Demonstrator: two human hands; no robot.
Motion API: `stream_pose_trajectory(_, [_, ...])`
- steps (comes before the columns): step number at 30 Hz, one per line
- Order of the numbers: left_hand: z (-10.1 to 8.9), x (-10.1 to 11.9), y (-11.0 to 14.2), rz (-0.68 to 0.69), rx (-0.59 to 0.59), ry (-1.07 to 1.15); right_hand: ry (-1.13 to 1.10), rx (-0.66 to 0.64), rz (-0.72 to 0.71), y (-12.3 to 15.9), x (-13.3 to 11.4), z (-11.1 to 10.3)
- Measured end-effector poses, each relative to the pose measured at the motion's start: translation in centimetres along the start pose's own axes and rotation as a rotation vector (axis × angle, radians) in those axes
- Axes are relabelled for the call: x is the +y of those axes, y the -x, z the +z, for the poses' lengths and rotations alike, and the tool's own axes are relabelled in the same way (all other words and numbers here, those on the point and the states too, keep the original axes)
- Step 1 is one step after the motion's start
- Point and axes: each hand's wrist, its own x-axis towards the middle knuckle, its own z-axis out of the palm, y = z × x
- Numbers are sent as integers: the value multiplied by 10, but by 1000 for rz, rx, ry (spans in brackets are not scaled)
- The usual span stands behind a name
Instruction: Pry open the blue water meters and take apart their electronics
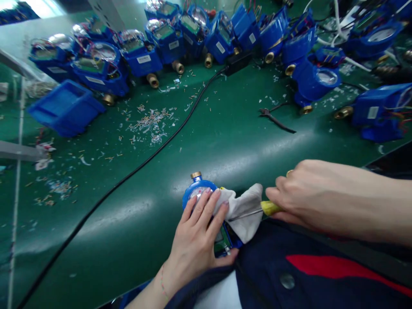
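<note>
While the left hand (197,240) held one blue meter (197,186), fingers spread across it, right hand (298,194) gripped yellow-handled tool (269,207), white cloth (249,206) between.

A glossy green counter (231,137) carries a row of blue meters (135,58) along its far side and a single meter (189,191) at its near edge. Between lie a blue plastic tray (69,107), a black cable (141,165) running diagonally, dark pliers (279,122) and scattered small scraps (152,120).
</note>
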Motion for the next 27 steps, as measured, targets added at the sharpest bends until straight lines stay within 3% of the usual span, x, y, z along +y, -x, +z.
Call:
stream_pose_trajectory(3, [-5,-1,1,17,-23,-4,-20,29,81,18,3,4])
stream_pose_trajectory(7, [-7,1,0,-19,-53,-7,-288,4,273,24,-2,43])
stream_pose_trajectory(9, [-6,3,-1,-44,-62,-15,-628,56,367,16,-16,73])
stream_pose_trajectory(13, [-2,12,-2,-115,-15,-50,-1484,343,460,-9,-56,129])
stream_pose_trajectory(16, [3,21,-1,-190,44,-102,-1879,460,467,-21,-78,144])
stream_pose_trajectory(18, [5,27,0,-252,64,-135,-1960,505,426,-21,-85,138])
stream_pose_trajectory(20, [5,31,0,-274,98,-156,-1949,468,382,-16,-87,125])
stream_pose_trajectory(23, [2,32,0,-155,137,-133,-1811,393,386,-10,-86,108])
stream_pose_trajectory(25, [-2,31,-1,-68,73,-70,-1669,383,427,-9,-84,103])
stream_pose_trajectory(27, [-4,30,-1,-69,-22,-9,-1521,357,430,-7,-81,100])
